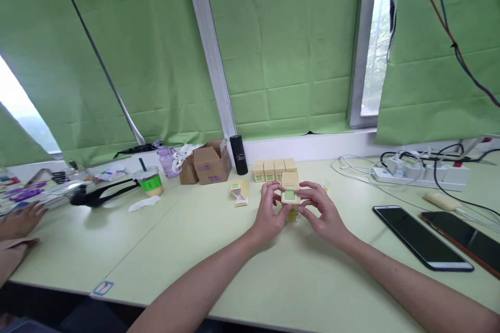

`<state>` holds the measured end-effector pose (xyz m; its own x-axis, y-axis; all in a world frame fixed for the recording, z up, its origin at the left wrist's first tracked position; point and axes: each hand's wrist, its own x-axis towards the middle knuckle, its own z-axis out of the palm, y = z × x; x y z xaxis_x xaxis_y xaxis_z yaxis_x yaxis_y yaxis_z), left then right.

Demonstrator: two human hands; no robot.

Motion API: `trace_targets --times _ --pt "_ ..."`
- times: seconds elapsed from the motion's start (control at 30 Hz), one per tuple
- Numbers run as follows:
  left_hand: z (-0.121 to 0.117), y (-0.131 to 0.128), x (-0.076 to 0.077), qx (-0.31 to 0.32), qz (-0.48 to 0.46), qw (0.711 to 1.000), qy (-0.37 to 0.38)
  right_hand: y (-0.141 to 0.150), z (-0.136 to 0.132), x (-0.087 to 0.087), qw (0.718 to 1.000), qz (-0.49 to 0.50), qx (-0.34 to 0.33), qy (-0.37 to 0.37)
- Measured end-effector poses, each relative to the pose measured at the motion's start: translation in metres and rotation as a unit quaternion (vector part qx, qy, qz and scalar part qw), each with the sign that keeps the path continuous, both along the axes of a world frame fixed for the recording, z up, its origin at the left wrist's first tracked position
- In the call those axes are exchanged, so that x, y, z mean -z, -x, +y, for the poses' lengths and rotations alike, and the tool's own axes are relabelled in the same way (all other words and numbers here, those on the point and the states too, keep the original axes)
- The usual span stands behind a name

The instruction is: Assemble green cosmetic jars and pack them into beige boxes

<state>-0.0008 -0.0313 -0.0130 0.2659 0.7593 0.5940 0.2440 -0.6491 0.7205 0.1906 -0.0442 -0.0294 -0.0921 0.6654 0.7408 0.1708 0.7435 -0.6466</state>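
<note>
Both my hands hold one small cream box [289,187] with a green label, just above the pale table [219,250]. My left hand [269,208] grips its left side with the fingers curled. On the box's right side, the fingertips of my right hand [322,208] pinch it. A small yellowish thing [292,214] sits under the box; I cannot make it out. Behind stands a row of several like boxes [274,169]. An opened box [240,191] lies to the left.
Brown cardboard cartons [209,164] and a black bottle [238,154] stand at the back. A cup [150,180] and a purple bottle [167,160] are at left. Two phones [422,237] and a power strip [422,174] with cables lie at right. Another person's hands [17,223] rest at far left.
</note>
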Motion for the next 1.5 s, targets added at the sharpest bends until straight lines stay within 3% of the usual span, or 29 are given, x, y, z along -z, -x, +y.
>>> trace_targets --times 0.63,0.93,1.23,1.4,1.5 --pt "0.001 0.003 -0.001 0.006 0.01 0.999 -0.051 0.001 -0.001 -0.001 1.0 -0.014 -0.01 0.019" --pt "0.001 0.003 0.001 -0.06 0.053 0.993 -0.084 0.001 -0.006 -0.002 0.996 -0.086 0.004 0.019" --pt "0.011 0.004 0.004 -0.105 0.002 0.993 -0.055 0.003 -0.016 -0.007 0.987 -0.154 -0.027 -0.04" --pt "0.015 0.004 0.003 -0.13 -0.011 0.991 -0.022 0.004 -0.018 -0.006 0.979 -0.191 -0.06 -0.034" --pt "0.022 0.006 0.006 -0.15 -0.034 0.988 0.007 0.004 -0.012 0.001 0.982 -0.18 -0.035 -0.034"
